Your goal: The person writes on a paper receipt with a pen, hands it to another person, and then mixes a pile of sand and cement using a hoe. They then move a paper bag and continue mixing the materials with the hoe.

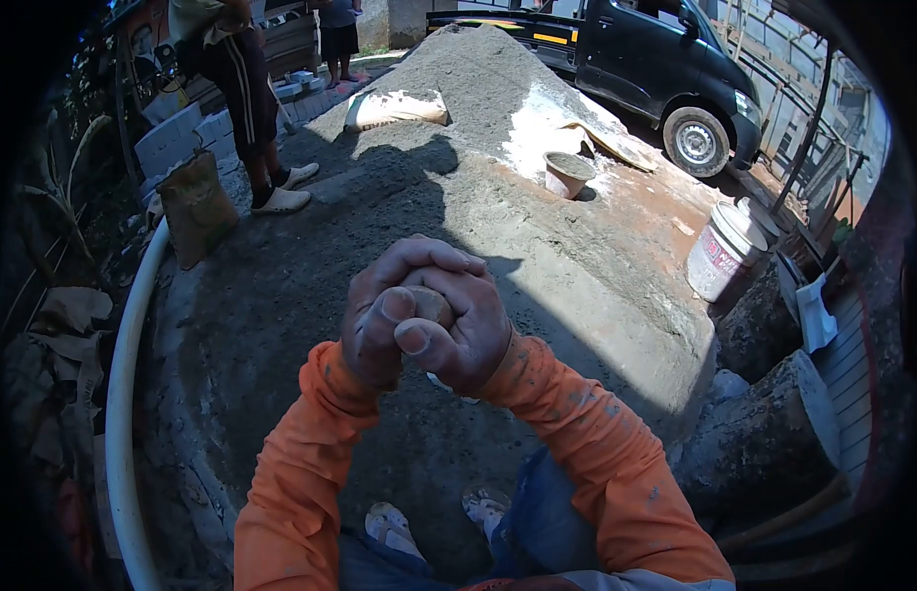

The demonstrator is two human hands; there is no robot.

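Observation:
My left hand [368, 320] and my right hand [470, 320] are clasped together in front of me, fingers interlaced and thumbs side by side. Between them shows the rounded brown end of what looks like a wooden tool handle [431, 303]. The rest of the handle is hidden behind my hands. A small pale piece [446, 384] peeks out just below my wrists, too little of it to name. Under and beyond my hands spreads grey sand or mortar mix [537, 266], partly in shade.
A sand heap [478, 74] rises ahead, with a sack [397, 108] on it. A filled bucket [569, 175] and a white pail [722, 251] stand right. A person [256, 108] stands left near an upright sack [195, 209]. A pipe [123, 394] curves along the left; a black truck [665, 74] is parked behind.

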